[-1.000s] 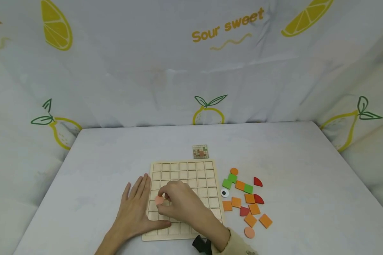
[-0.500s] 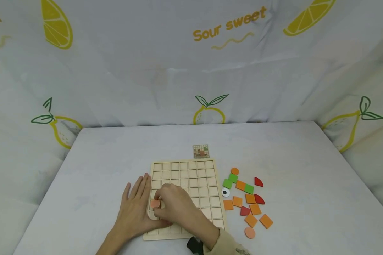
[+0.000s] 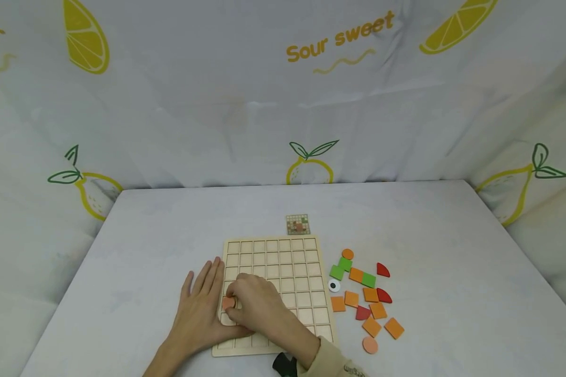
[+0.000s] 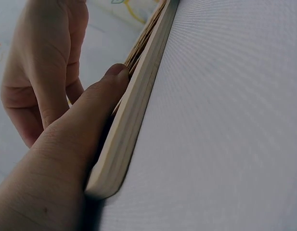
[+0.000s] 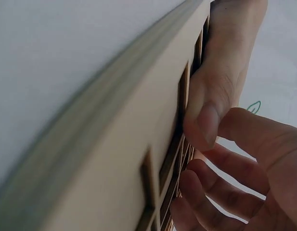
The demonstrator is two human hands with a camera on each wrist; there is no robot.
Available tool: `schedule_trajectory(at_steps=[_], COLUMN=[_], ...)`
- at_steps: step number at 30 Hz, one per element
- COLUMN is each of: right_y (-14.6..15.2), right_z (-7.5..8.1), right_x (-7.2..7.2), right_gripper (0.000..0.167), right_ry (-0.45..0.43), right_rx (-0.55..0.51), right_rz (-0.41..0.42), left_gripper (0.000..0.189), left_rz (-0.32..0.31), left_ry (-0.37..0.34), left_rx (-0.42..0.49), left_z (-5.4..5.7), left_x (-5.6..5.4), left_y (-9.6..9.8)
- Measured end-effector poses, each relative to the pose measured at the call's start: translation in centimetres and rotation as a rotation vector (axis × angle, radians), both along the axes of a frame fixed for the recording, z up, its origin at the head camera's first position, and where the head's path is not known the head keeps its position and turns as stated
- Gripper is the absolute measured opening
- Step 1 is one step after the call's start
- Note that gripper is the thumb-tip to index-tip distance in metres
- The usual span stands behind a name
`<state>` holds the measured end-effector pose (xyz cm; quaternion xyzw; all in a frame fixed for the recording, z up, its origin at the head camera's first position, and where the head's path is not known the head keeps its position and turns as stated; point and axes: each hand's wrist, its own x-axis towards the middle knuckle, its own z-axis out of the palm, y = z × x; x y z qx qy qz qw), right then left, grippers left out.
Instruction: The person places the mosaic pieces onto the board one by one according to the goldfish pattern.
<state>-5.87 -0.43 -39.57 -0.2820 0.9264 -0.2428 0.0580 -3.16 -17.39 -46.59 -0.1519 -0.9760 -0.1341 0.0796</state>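
Observation:
A pale wooden grid board [image 3: 283, 243] lies on the white table. My left hand [image 3: 195, 314] rests along its left edge, fingers straight, with the thumb across the lower cells. In the left wrist view that thumb [image 4: 97, 98] lies on top of the board [image 4: 124, 130]. With thumb and index finger, my right hand [image 3: 261, 303] pinches a salmon-pink round piece [image 3: 228, 303] in the board's left column. Right wrist view: the right fingers [image 5: 230, 168] are close to the board's surface [image 5: 114, 139], and the piece cannot be seen there.
Right of the board lie loose pieces: orange squares [image 3: 394, 328], green squares [image 3: 337, 272], red quarter-rounds [image 3: 383, 269], an orange disc [image 3: 347, 254], an eye disc [image 3: 334, 285] and another salmon disc [image 3: 370, 345]. A small pattern card [image 3: 298, 224] lies behind the board.
My right hand has brought the salmon disc slightly left and toward me, down to a left-column cell. Over the last half second it has barely moved; the left hand stays in place.

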Motion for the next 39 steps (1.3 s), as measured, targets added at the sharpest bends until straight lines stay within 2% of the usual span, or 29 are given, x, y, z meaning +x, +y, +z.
schedule_trajectory(at_steps=[16,23,30,39], right_y=[-0.1,0.1,0.7,2.9], right_z=[-0.3,-0.1,0.3,1.0], right_x=[0.1,0.3,0.8,1.2], right_gripper=[0.013,0.025,0.024,0.030], right_ry=[-0.036,-0.010,-0.027,-0.057], right_rx=[0.006,0.031,0.021,-0.034], right_rz=[-0.007,-0.004,-0.003,0.022], left_gripper=[0.141,0.141,0.142,0.141], left_rz=[0.000,-0.019,-0.024,-0.001], left_ry=[0.014,0.062,0.096,0.032], left_rx=[-0.008,-0.004,-0.008,-0.016], left_z=[0.0,-0.2,-0.2,0.0], left_x=[0.0,0.0,-0.1,-0.1], left_y=[0.0,-0.1,0.0,0.1])
